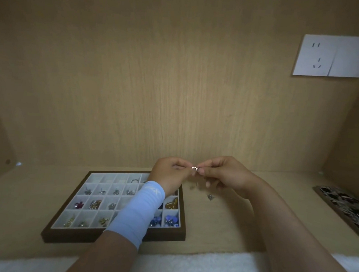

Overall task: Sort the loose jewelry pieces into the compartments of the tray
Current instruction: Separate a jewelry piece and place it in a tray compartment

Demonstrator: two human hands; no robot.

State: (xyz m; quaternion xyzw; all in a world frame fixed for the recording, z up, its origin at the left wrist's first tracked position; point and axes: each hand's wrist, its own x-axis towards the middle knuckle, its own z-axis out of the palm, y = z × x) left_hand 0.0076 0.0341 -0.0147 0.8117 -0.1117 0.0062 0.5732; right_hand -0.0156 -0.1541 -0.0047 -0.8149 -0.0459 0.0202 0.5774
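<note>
Two hands share one small silver ring [194, 168]: left hand [170, 174] and right hand [224, 174] each pinch a side beside the tray [113, 236], likely to judge its compartment.

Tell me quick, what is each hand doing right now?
Left hand: closed, pinching one side of the small silver metal ring.
Right hand: closed, pinching the same ring's other side.
</note>
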